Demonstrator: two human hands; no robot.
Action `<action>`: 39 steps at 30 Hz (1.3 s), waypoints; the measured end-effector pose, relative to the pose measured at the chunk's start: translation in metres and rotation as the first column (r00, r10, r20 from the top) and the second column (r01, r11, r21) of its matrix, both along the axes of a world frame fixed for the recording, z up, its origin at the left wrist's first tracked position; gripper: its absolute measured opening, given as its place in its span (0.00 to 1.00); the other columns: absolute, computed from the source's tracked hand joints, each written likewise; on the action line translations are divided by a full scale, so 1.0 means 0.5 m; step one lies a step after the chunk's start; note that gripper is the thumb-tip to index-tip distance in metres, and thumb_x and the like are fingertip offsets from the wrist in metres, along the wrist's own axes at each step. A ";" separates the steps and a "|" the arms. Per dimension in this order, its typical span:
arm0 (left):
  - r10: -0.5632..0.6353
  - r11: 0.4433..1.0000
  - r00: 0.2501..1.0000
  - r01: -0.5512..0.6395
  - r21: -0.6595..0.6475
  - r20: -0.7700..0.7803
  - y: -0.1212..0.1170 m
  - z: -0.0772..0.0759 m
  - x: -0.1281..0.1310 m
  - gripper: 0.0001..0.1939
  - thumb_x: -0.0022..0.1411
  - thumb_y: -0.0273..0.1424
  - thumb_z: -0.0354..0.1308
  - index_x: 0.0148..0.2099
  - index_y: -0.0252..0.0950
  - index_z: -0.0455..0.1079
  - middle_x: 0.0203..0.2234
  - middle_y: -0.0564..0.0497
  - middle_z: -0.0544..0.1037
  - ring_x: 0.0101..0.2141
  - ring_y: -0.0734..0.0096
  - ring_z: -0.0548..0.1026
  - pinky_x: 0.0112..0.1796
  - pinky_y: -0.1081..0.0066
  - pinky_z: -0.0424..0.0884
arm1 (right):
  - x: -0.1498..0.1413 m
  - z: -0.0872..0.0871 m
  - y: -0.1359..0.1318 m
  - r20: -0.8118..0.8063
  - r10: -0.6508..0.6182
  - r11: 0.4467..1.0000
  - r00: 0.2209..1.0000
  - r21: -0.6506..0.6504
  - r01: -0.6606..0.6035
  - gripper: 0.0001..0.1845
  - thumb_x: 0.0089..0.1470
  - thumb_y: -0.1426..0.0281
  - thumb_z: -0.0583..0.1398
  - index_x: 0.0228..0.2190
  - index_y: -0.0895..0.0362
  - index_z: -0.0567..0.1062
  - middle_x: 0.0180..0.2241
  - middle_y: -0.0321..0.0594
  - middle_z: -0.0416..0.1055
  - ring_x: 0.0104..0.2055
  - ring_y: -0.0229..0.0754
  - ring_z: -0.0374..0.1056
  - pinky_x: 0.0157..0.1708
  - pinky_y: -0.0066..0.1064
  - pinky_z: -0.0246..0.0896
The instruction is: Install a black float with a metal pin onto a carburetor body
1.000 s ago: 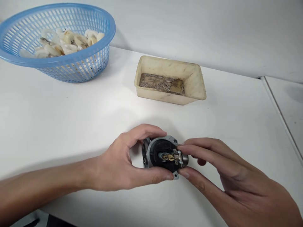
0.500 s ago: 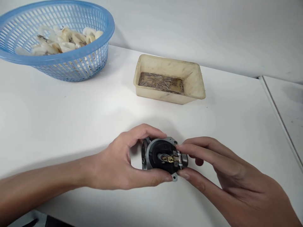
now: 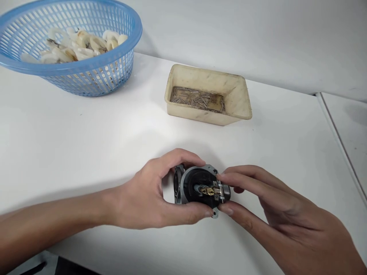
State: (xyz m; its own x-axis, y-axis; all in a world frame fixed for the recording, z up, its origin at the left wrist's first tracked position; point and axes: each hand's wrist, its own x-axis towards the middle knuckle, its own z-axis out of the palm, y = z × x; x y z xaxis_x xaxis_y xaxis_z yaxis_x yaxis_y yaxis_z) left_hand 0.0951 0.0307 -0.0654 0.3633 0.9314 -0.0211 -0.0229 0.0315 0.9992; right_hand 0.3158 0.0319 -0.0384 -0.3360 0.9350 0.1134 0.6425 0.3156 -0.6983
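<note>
Both hands are over the white table holding a small metal carburetor [image 3: 200, 185], its black round recess facing up. My left hand [image 3: 143, 194] grips its left side between thumb and fingers. My right hand [image 3: 266, 202] pinches it from the right, with the fingertips at a small brass lever [image 3: 210, 191] on a hinge pin and the thumb at the lower edge. The underside of the carburetor is hidden.
A stained cream plastic tray [image 3: 237, 95] holds several thin metal pins [image 3: 195, 99]. A blue plastic basket [image 3: 71, 70] at the far left holds several whitish rubbery rings [image 3: 77, 46]. The white table [image 3: 86, 126] has a seam [image 3: 341, 141] at the right.
The view has shifted slightly, moving the basket and tray within the picture. The carburetor has turned a little in my hands, and my right fingers have shifted slightly at the brass lever.
</note>
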 end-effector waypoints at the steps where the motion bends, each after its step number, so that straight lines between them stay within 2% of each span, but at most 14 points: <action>1: 0.001 1.000 1.000 -0.001 -0.001 0.001 -0.001 0.000 0.000 0.24 0.54 0.31 0.72 0.51 0.39 0.68 0.41 0.51 0.78 0.38 0.71 0.75 0.41 0.69 0.72 | 0.001 0.000 0.000 -0.002 0.001 1.000 1.000 0.001 -0.001 0.12 0.57 0.64 0.67 0.43 0.37 0.80 0.43 0.30 0.76 0.39 0.37 0.76 0.35 0.23 0.74; 10: -0.014 0.999 1.000 0.014 -0.030 0.014 -0.006 -0.005 -0.004 0.25 0.53 0.29 0.72 0.52 0.40 0.69 0.40 0.51 0.78 0.36 0.71 0.75 0.39 0.70 0.73 | 0.007 -0.006 0.001 -0.017 0.038 0.999 0.999 0.019 -0.037 0.15 0.57 0.66 0.67 0.45 0.37 0.78 0.44 0.29 0.75 0.40 0.36 0.75 0.36 0.21 0.73; 15: 0.002 0.998 1.000 -0.001 -0.057 0.010 -0.004 -0.004 -0.002 0.24 0.52 0.28 0.72 0.51 0.39 0.70 0.40 0.49 0.79 0.37 0.69 0.76 0.40 0.69 0.74 | 0.010 -0.005 -0.002 -0.013 0.031 0.999 0.999 0.029 -0.030 0.13 0.56 0.65 0.68 0.44 0.38 0.80 0.43 0.30 0.76 0.38 0.37 0.76 0.35 0.24 0.74; 18: 0.006 1.000 1.000 -0.007 -0.025 -0.008 -0.002 -0.004 -0.001 0.24 0.53 0.31 0.72 0.51 0.39 0.70 0.42 0.48 0.79 0.38 0.68 0.76 0.41 0.68 0.74 | 0.013 -0.005 -0.004 -0.024 0.026 0.999 0.999 0.032 -0.025 0.13 0.56 0.65 0.68 0.44 0.40 0.80 0.43 0.33 0.77 0.39 0.40 0.76 0.35 0.26 0.75; 21: -0.021 0.999 1.000 0.022 0.038 -0.020 -0.001 -0.006 -0.004 0.29 0.50 0.32 0.75 0.53 0.39 0.69 0.46 0.47 0.78 0.42 0.65 0.77 0.46 0.66 0.74 | 0.012 -0.006 -0.004 -0.042 0.034 0.999 0.999 0.044 -0.032 0.14 0.56 0.66 0.67 0.45 0.40 0.80 0.43 0.33 0.77 0.38 0.40 0.76 0.33 0.26 0.75; 25: -0.078 0.997 0.995 0.079 0.022 -0.055 0.000 -0.009 -0.011 0.42 0.44 0.31 0.78 0.59 0.40 0.64 0.49 0.46 0.76 0.44 0.63 0.77 0.50 0.64 0.74 | 0.006 -0.010 0.001 -0.044 0.042 0.998 0.998 0.053 -0.039 0.14 0.56 0.67 0.68 0.45 0.39 0.80 0.43 0.32 0.76 0.39 0.38 0.76 0.35 0.24 0.76; 30: -0.070 0.994 0.995 0.076 0.079 -0.076 0.004 -0.010 -0.014 0.36 0.48 0.27 0.74 0.59 0.37 0.65 0.49 0.46 0.76 0.45 0.65 0.77 0.51 0.67 0.73 | 0.008 -0.012 0.001 -0.048 0.045 0.998 0.998 0.047 -0.043 0.14 0.57 0.65 0.67 0.46 0.38 0.79 0.44 0.30 0.76 0.40 0.37 0.75 0.38 0.23 0.75; 34: -0.071 0.991 0.995 0.079 0.107 -0.074 0.004 -0.008 -0.011 0.35 0.51 0.30 0.74 0.58 0.35 0.65 0.48 0.46 0.76 0.46 0.66 0.76 0.52 0.68 0.73 | 0.013 -0.010 -0.003 -0.032 0.040 0.998 0.999 0.046 -0.039 0.14 0.57 0.65 0.67 0.46 0.38 0.79 0.45 0.30 0.75 0.41 0.37 0.75 0.39 0.23 0.74; 39: -0.064 0.990 0.995 0.074 0.119 -0.081 0.003 -0.009 -0.008 0.33 0.52 0.32 0.74 0.57 0.36 0.65 0.48 0.47 0.76 0.45 0.66 0.76 0.51 0.68 0.73 | 0.012 -0.008 -0.001 -0.044 0.043 0.998 0.998 0.039 -0.041 0.14 0.58 0.66 0.67 0.46 0.39 0.79 0.44 0.31 0.75 0.40 0.37 0.75 0.38 0.24 0.74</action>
